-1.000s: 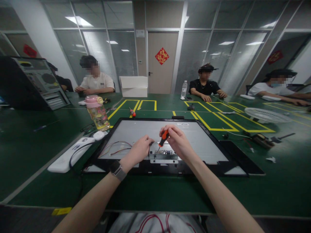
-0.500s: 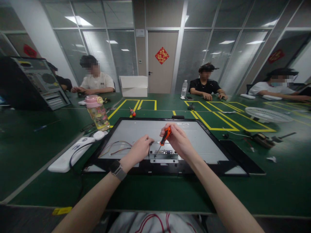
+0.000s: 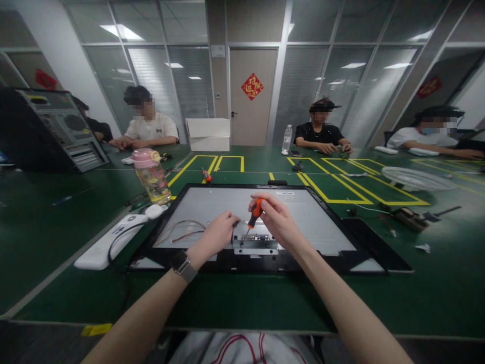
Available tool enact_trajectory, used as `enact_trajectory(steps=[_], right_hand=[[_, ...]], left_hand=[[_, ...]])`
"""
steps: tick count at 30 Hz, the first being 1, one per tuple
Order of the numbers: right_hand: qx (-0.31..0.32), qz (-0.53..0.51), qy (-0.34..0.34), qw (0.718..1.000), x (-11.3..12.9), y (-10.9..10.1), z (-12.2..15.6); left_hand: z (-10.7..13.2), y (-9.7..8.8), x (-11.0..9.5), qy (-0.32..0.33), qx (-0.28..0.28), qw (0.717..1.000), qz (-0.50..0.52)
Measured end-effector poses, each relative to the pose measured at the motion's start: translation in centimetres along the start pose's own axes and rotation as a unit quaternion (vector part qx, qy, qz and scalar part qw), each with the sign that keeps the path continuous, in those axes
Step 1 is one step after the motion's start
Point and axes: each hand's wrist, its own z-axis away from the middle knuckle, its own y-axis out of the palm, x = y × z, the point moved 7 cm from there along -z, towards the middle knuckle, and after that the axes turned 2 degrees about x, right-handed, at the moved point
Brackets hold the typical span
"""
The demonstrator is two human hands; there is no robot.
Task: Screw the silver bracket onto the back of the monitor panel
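An orange-and-black screwdriver [image 3: 256,213] is in my right hand [image 3: 276,215], fingers closed round its handle. It leans with its shaft pointing down to the left, and its tip meets the left end of a metal bracket [image 3: 261,251]. My left hand [image 3: 221,230] has its fingers pressed together at the bracket's upper left corner, steadying it; the thumb is partly hidden. The bracket, with a row of connector ports, sits at the lower middle of a monitor panel [image 3: 197,199], which lies flat, grey back up. Thin coloured wires [image 3: 182,230] lie on the panel left of my left hand.
Left of the panel are a white power strip [image 3: 113,240], a pink-lidded bottle [image 3: 151,174] and a computer case [image 3: 56,129]. A black strip-like part [image 3: 379,247] lies to the right, near a brown tool [image 3: 409,219]. Several people sit across the green table [image 3: 265,303].
The screwdriver's handle has tilted slightly to the left and the fingers of my right hand have shifted round it. My left hand has stayed in place.
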Motion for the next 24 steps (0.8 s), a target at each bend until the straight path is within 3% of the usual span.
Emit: enact_trajectory(steps=[5, 12, 19, 24], right_hand=[[0.007, -0.057, -0.003, 0.998, -0.02, 0.27, -0.12], [-0.025, -0.016, -0.012, 0.999, -0.21, -0.46, -0.11], [0.015, -0.081, 0.002, 0.997, -0.29, 0.29, -0.14], [-0.018, -0.083, -0.004, 0.996, -0.53, -0.43, -0.20]], left_hand=[[-0.01, 0.28, 0.36, 0.007, -0.012, 1.000, 0.005], [0.04, 0.10, 0.14, 0.001, -0.004, 1.000, 0.002], [-0.01, 0.03, 0.04, -0.007, -0.001, 1.000, -0.007], [0.03, 0.01, 0.00, -0.003, -0.002, 1.000, -0.005]])
